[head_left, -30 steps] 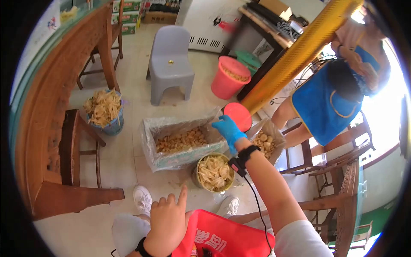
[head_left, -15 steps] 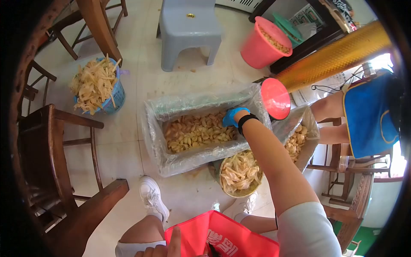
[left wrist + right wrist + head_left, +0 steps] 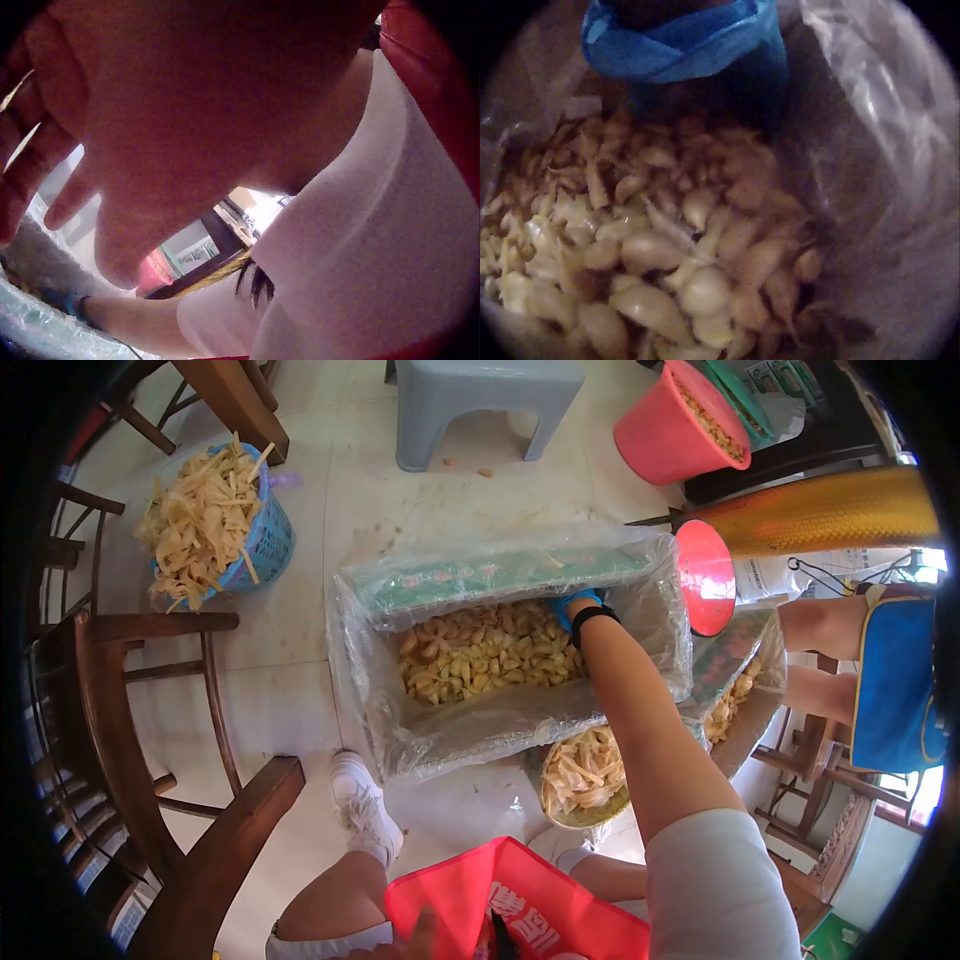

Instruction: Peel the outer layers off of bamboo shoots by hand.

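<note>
In the head view a long box (image 3: pixel 430 745) lined with clear plastic stands on the floor, its bottom covered with garlic cloves (image 3: pixel 480 660). My right hand (image 3: pixel 574 605), in a blue glove, reaches down inside the box at the right end of the heap. The right wrist view shows the glove (image 3: pixel 697 67) low over the cloves (image 3: pixel 705 292), its fingers hidden in shadow; whether they hold any I cannot tell. My bare left hand (image 3: pixel 172 112) hangs near my lap, fingers straight and apart, holding nothing.
A pail of pale peelings (image 3: pixel 583 775) and a second lined box of garlic (image 3: pixel 735 705) flank my right forearm. At left are a blue basket of peelings (image 3: pixel 265 550) and wooden chairs. A grey stool (image 3: pixel 480 410) and pink bucket (image 3: pixel 670 430) stand behind; another person (image 3: pixel 895 680) is at right.
My right hand has gone from above the box's right side down into it, onto the garlic. The left hand has lowered toward my lap, and the head view has tilted further down.
</note>
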The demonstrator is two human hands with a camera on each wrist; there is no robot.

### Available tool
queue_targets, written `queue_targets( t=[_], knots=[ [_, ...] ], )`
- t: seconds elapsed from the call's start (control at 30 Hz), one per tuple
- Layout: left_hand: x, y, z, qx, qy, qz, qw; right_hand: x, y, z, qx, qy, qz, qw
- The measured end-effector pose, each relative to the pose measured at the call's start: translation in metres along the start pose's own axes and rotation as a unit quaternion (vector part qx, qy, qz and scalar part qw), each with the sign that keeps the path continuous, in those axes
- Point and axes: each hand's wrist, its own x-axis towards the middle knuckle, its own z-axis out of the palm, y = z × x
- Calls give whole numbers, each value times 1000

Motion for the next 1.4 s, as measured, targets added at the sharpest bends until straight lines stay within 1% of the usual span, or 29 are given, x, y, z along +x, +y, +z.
queue_targets(
  t=[0.07, 0.27, 0.3, 0.37, 0.4, 0.47, 0.6, 0.77, 0.8, 0.87, 0.9, 0.97, 1.0, 1.07, 1.1, 1.13, 1.17, 1.23, 1.27, 1.3, 1.33, 1.37, 1.4],
  knots=[
    [5, -7, 9, 78, 80, 68, 991, 2, -1, 0, 23, 7, 2, 1000],
    [13, -8, 1, 64, 79, 78, 992, -4, 14, -4, 89, 22, 0, 996],
    [17, -4, -5, 62, 78, 75, 992, -6, 13, -6, 100, 26, -1, 995],
    [26, 4, -19, 95, 100, 39, 990, -9, 14, -10, 123, 32, -6, 992],
    [24, -3, -16, 94, 97, 41, 990, -12, 13, -11, 134, 35, -9, 990],
    [18, -22, -4, 67, 69, 119, 988, -17, 8, -13, 153, 40, -23, 987],
    [16, -25, -2, 59, 72, 126, 988, -21, -21, -10, 155, 46, -51, 986],
    [10, -27, -1, 52, 72, 137, 986, -23, -25, -4, 197, 62, -59, 977],
    [13, -19, -3, 50, 71, 138, 987, -25, -22, -6, 215, 68, -61, 972],
    [16, 3, -15, 69, 80, 43, 993, -30, -17, -8, 266, 80, -71, 958],
    [13, 0, -10, 71, 81, 43, 993, -34, -17, -10, 295, 86, -80, 948],
    [3, -9, 5, 72, 79, 91, 990, -43, -22, -10, 357, 88, -105, 924],
    [2, -6, 4, 70, 79, 89, 990, -50, -26, -10, 386, 83, -120, 911],
    [1, 2, -1, -17, 22, 33, 999, -65, -38, -9, 447, 56, -159, 879],
    [0, 0, 2, -16, 20, 33, 999, -73, -43, -10, 465, 41, -174, 867],
    [1, -4, 6, 28, 54, 64, 996, -82, -48, -10, 478, 27, -188, 857],
    [3, -5, 8, 71, 87, 95, 989, -88, -51, -12, 479, 26, -188, 857],
    [1, -5, 10, 76, 83, 93, 989, -104, -62, -9, 423, -104, -264, 861],
    [1, -4, 10, 82, 80, 91, 989, -104, -75, 3, 424, -105, -263, 860],
    [1, -1, 8, 82, 80, 91, 989, -99, -92, 19, 342, -96, -328, 875],
    [1, 4, 7, 37, 63, 67, 995, -100, -101, 24, 256, -85, -390, 881],
    [0, 6, 6, -7, 45, 43, 998, -97, -101, 23, 256, -85, -391, 880],
    [-1, 6, 6, -6, 44, 42, 998, -97, -99, 13, 254, -102, -383, 882]
  ],
)
